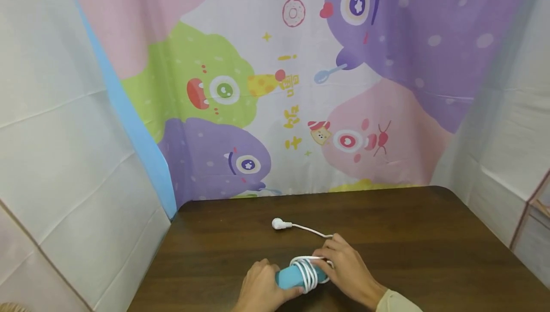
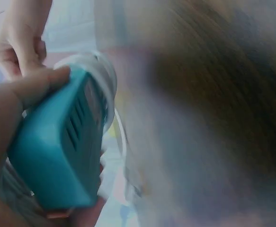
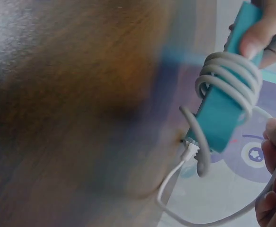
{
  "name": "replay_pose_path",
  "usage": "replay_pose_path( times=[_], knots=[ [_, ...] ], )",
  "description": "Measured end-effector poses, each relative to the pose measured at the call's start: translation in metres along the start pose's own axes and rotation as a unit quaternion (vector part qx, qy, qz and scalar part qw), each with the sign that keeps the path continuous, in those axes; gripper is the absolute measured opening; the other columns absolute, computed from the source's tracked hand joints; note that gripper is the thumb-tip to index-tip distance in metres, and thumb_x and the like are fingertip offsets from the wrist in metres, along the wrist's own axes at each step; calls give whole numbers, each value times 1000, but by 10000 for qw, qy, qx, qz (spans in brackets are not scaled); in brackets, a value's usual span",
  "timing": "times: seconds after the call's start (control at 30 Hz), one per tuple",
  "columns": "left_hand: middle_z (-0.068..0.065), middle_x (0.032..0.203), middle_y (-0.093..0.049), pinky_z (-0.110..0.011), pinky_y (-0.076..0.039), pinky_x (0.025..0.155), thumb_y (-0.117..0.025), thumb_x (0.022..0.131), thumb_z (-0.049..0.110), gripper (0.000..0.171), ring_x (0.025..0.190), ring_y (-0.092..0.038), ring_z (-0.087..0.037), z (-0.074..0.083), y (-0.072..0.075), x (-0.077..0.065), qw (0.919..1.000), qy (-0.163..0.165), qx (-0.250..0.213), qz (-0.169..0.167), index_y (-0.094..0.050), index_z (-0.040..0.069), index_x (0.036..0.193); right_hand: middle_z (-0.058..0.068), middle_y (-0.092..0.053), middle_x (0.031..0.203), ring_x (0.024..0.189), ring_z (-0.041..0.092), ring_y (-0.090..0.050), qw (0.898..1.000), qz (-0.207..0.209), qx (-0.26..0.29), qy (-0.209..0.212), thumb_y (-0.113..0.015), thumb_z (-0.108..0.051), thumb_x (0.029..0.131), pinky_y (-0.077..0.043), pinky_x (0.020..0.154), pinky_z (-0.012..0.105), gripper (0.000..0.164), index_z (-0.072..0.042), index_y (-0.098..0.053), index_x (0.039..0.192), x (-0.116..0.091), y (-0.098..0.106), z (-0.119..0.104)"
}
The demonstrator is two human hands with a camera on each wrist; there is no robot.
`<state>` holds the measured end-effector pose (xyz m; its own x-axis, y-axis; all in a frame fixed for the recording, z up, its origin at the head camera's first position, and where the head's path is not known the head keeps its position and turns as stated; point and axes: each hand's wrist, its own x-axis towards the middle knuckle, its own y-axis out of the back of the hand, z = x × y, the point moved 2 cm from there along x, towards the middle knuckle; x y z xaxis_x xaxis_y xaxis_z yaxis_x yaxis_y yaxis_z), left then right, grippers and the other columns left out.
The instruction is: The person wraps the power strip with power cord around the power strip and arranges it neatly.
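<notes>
A teal power strip [image 1: 289, 277] with dark slots along one face is held up close over the table. My left hand [image 1: 262, 286] grips one end of it, thumb laid along its side. White cord [image 1: 309, 274] wraps the strip in several loops around its middle, and one looser turn [image 3: 201, 142] hangs by the far end. With fingers and thumb, my right hand [image 1: 350, 269] pinches the free part of the cord beside that end. The cord's white plug [image 1: 281, 224] lies on the table beyond both hands.
The dark wooden table [image 1: 408, 226] has rounded far corners. Behind it hangs a curtain [image 1: 301, 169] printed with cartoon monsters. Pale fabric walls [image 1: 86, 183] stand at the left and right sides.
</notes>
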<state>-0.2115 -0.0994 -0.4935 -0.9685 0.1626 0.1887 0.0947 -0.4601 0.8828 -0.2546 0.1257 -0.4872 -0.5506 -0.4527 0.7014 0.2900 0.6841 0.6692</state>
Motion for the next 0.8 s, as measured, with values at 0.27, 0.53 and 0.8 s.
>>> replay_pose_path(
  times=[0.27, 0.53, 0.8],
  knots=[
    [-5, 87, -52, -32, -35, 67, -89, 71, 51, 69, 79, -40, -18, -9, 1, 1, 9950, -393, 551, 738, -74, -2, 111, -17, -60, 87, 81, -1, -43, 9998, 84, 144, 148, -85, -15, 84, -42, 68, 14, 12, -16, -77, 94, 2, 5, -2],
    [-5, 92, -54, -32, -35, 71, -89, 76, 38, 61, 85, -41, -19, -9, -1, 2, 9959, -564, -353, 606, -70, -6, 113, -18, -59, 87, 79, 0, -41, 9998, 170, 109, 86, -86, -14, 83, -41, 65, 15, 13, -17, -79, 93, 2, 10, -3],
    [0, 88, -53, -29, -39, 65, -85, 79, 53, 60, 80, -42, -15, -7, 0, 4, 9920, -479, 14, 1167, -72, 1, 106, -14, -62, 90, 81, 2, -45, 9990, 276, 50, 346, -85, -15, 85, -43, 65, 15, 13, -16, -79, 96, 3, 12, -11]
  ],
)
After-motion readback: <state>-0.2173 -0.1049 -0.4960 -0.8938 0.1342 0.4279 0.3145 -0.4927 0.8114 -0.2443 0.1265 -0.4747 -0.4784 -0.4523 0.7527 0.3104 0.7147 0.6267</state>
